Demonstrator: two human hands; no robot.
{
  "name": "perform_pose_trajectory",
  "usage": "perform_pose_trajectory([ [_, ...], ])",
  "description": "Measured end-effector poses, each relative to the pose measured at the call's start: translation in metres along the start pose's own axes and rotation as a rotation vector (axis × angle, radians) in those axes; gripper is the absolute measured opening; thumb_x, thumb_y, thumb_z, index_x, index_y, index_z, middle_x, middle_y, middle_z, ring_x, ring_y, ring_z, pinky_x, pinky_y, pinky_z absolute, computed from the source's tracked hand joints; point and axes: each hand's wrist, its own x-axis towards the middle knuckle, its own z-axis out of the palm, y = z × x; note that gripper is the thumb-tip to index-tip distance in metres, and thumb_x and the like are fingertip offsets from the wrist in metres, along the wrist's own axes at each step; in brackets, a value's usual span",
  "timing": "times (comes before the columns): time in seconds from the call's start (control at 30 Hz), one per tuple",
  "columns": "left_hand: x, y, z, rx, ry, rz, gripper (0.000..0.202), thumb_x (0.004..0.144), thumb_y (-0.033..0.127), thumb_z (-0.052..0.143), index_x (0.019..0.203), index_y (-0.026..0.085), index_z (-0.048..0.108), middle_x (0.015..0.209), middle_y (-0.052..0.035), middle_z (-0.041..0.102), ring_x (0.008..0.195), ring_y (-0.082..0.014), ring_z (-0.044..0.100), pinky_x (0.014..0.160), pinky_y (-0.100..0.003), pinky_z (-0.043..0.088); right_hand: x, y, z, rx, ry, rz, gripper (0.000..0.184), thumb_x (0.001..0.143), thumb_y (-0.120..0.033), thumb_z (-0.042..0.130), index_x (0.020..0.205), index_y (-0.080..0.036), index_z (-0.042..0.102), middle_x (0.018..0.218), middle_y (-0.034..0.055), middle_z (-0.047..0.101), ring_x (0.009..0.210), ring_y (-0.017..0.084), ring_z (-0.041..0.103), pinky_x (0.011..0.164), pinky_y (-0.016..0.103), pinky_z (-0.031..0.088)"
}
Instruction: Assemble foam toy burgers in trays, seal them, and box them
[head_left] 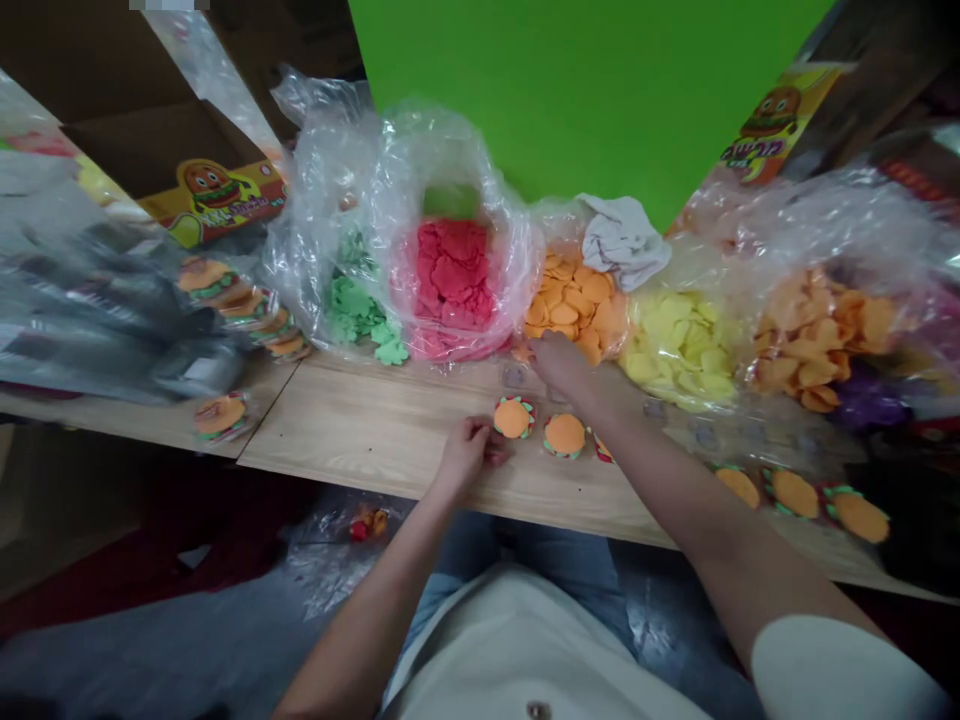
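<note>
My left hand [466,448] rests low over the wooden bench with its fingers curled, right beside a toy burger [514,417] of coloured foam layers. Whatever lies between those fingertips, if anything, is too small to make out. My right hand [553,358] reaches forward to the near left edge of a clear bag of orange foam rounds [570,300]. Its fingers point down and are bent together; a bit of orange shows at the fingertips, but I cannot tell whether they grip it. A second toy burger [564,435] lies under my right forearm, and another is partly hidden behind it.
Bags of green [356,310], red [452,270] and yellow foam pieces [681,345] line the back. More toy burgers [793,493] lie at right, and a stack [255,305] stands at left. Small clear packets [705,433] dot the bench [352,420]. A green panel [585,90] rises behind.
</note>
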Motion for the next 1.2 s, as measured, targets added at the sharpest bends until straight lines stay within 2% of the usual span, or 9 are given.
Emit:
perform_pose_trajectory([
  [0.23, -0.028, 0.003, -0.046, -0.006, 0.069, 0.025, 0.003, 0.077, 0.015, 0.051, 0.076, 0.017, 0.049, 0.054, 0.0044, 0.055, 0.048, -0.0088, 0.057, 0.051, -0.02, 0.049, -0.013, -0.003, -0.007, 0.067, 0.105, -0.106, 0.033, 0.092, -0.025, 0.032, 0.11, -0.014, 0.056, 0.1, 0.0127, 0.056, 0.096, 0.021, 0.049, 0.083, 0.03, 0.035],
  [0.43, -0.062, -0.012, -0.086, -0.026, 0.104, -0.029, 0.004, 0.076, 0.015, 0.053, 0.076, 0.017, 0.049, 0.054, 0.0038, 0.056, 0.05, -0.01, 0.06, 0.049, -0.02, 0.049, -0.024, -0.045, 0.004, 0.138, -0.112, -0.272, 0.024, 0.085, -0.029, 0.048, 0.089, -0.01, 0.063, 0.092, 0.0143, 0.061, 0.089, 0.022, 0.055, 0.077, 0.03, 0.04],
  [0.57, -0.066, -0.014, -0.086, -0.076, 0.111, -0.038, 0.007, 0.078, 0.018, 0.053, 0.076, 0.018, 0.046, 0.056, 0.0049, 0.055, 0.05, -0.0086, 0.06, 0.052, -0.019, 0.05, -0.056, -0.077, 0.0, 0.173, -0.02, -0.266, 0.026, 0.09, -0.023, 0.037, 0.102, -0.014, 0.058, 0.1, 0.0121, 0.061, 0.096, 0.021, 0.054, 0.08, 0.03, 0.041],
  [0.63, -0.067, -0.012, -0.082, -0.107, 0.097, -0.042, 0.008, 0.078, 0.018, 0.053, 0.077, 0.018, 0.046, 0.058, 0.0044, 0.056, 0.054, -0.0093, 0.061, 0.056, -0.02, 0.051, -0.085, -0.087, 0.003, 0.225, 0.087, -0.362, 0.028, 0.092, -0.022, 0.033, 0.107, -0.015, 0.056, 0.114, 0.0123, 0.057, 0.105, 0.021, 0.051, 0.086, 0.033, 0.041],
  [0.73, -0.067, -0.01, -0.079, -0.152, 0.072, -0.06, 0.009, 0.078, 0.021, 0.054, 0.08, 0.017, 0.047, 0.06, 0.0028, 0.057, 0.055, -0.0093, 0.061, 0.058, -0.022, 0.052, -0.133, -0.093, 0.025, 0.283, 0.187, -0.565, 0.032, 0.089, -0.015, 0.035, 0.117, -0.014, 0.051, 0.135, 0.0131, 0.042, 0.126, 0.024, 0.034, 0.099, 0.041, 0.034],
  [0.83, -0.067, -0.009, -0.08, -0.188, 0.055, -0.074, 0.019, 0.08, 0.035, 0.052, 0.083, 0.016, 0.05, 0.063, 0.0002, 0.059, 0.054, -0.0102, 0.06, 0.057, -0.025, 0.052, -0.169, -0.098, 0.056, 0.336, 0.194, -0.62, 0.041, 0.087, -0.009, 0.035, 0.127, -0.015, 0.044, 0.139, 0.0111, 0.037, 0.133, 0.023, 0.021, 0.104, 0.046, 0.029],
  [1.0, -0.069, -0.016, -0.076, -0.18, 0.075, 0.051, 0.029, 0.069, 0.041, 0.064, 0.078, 0.017, 0.049, 0.063, 0.0039, 0.055, 0.055, -0.0077, 0.055, 0.057, -0.022, 0.05, -0.181, -0.103, 0.073, 0.562, 0.25, -0.545, 0.044, 0.082, -0.009, 0.037, 0.126, -0.015, 0.043, 0.137, 0.0114, 0.039, 0.131, 0.023, 0.026, 0.104, 0.045, 0.031],
  [1.1, -0.069, -0.022, -0.074, -0.166, 0.072, 0.096, 0.029, 0.067, 0.039, 0.065, 0.074, 0.016, 0.048, 0.061, 0.0046, 0.053, 0.054, -0.0072, 0.053, 0.054, -0.019, 0.046, -0.168, -0.095, 0.062, 0.755, 0.303, -0.158, 0.031, 0.086, -0.019, 0.037, 0.115, -0.016, 0.048, 0.119, 0.0138, 0.054, 0.111, 0.022, 0.05, 0.09, 0.04, 0.044],
  [1.2, -0.07, -0.026, -0.073, -0.155, 0.059, 0.137, 0.028, 0.068, 0.039, 0.064, 0.073, 0.016, 0.048, 0.061, 0.0042, 0.053, 0.055, -0.0075, 0.053, 0.053, -0.019, 0.044, -0.151, -0.084, 0.059, 0.942, -0.031, 0.185, 0.027, 0.089, -0.041, 0.035, 0.093, -0.019, 0.049, 0.081, 0.007, 0.062, 0.065, 0.017, 0.063, 0.056, 0.03, 0.052],
])
